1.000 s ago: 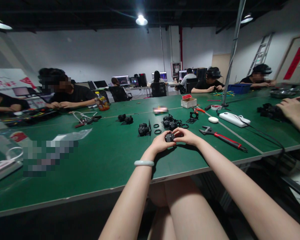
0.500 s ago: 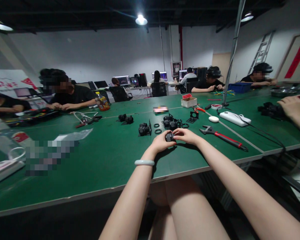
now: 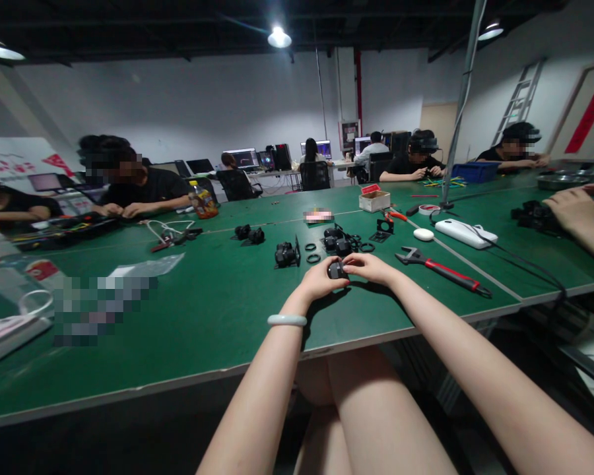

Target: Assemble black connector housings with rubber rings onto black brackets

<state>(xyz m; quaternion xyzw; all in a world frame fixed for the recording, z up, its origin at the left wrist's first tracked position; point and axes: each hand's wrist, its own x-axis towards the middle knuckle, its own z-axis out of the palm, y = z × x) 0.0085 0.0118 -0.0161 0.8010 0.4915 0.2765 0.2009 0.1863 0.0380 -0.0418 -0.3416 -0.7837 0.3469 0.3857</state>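
– As the head view shows you at the green table (image 3: 218, 303), what are you gripping?
– Just below the frame's centre, your left hand (image 3: 319, 281) is closed round a small black part (image 3: 336, 269); your right hand (image 3: 371, 268) pinches its right side.
– Containers?
– Left of centre, a yellow-capped bottle (image 3: 204, 200) holds amber liquid. Right of centre, past your hands, stands a pale box (image 3: 376, 202); you can't tell its contents, nor the blue bin's (image 3: 476, 173), farther right.
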